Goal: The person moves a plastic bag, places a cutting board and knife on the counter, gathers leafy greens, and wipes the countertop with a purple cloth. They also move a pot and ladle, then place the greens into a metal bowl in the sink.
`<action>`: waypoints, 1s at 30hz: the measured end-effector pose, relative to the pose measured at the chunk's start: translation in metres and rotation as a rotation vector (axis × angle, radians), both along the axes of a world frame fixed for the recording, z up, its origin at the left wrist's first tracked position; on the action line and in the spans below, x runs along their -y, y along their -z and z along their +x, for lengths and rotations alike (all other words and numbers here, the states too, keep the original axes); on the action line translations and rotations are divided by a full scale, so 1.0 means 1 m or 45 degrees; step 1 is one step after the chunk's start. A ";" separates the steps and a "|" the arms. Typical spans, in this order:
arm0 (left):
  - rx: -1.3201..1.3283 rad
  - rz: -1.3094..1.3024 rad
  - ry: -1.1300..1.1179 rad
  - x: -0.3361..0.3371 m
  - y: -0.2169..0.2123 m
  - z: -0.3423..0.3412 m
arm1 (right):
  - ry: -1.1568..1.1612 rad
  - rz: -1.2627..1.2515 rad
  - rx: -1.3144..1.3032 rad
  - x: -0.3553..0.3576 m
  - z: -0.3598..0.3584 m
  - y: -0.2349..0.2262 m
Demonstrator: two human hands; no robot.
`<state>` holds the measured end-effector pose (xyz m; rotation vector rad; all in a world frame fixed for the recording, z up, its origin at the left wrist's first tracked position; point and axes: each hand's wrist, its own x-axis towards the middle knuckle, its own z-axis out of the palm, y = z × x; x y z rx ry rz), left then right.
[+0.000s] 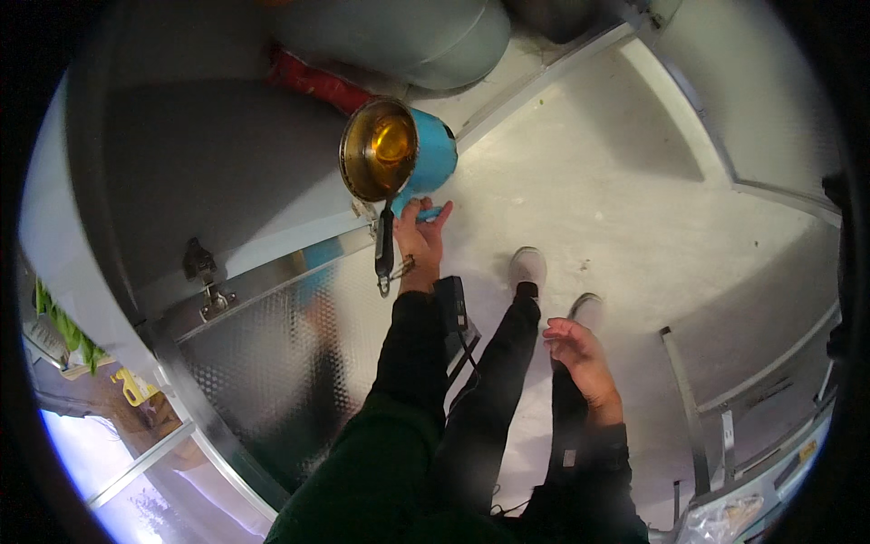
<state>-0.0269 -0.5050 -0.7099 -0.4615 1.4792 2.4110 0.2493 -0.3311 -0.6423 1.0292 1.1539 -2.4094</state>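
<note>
My left hand reaches up to a blue, jug-like container, its fingers around the blue handle. Against that container's left side is a small saucepan with a browned inside and amber liquid in it. The saucepan's black handle hangs down beside my left wrist; whether my fingers also touch it I cannot tell. My right hand is lower, in front of my legs. Its fingers are slightly bent and apart, with nothing in them.
A large grey rounded vessel stands at the top, with a red object beside it. To the left is a textured metal panel with a latch. Metal frame legs stand on the pale floor at right.
</note>
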 end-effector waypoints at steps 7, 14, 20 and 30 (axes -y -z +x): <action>-0.002 -0.160 -0.133 0.023 0.051 -0.079 | -0.043 -0.124 -0.003 0.013 -0.016 0.030; 0.013 -0.114 -0.241 0.023 0.098 -0.119 | -0.091 -0.152 -0.043 0.016 -0.039 0.046; 0.059 -0.076 -0.392 0.013 0.130 -0.150 | -0.210 -0.078 -0.035 0.011 -0.060 0.055; 0.079 -0.127 -0.557 -0.014 0.170 -0.176 | -0.139 -0.061 -0.005 -0.008 -0.089 0.064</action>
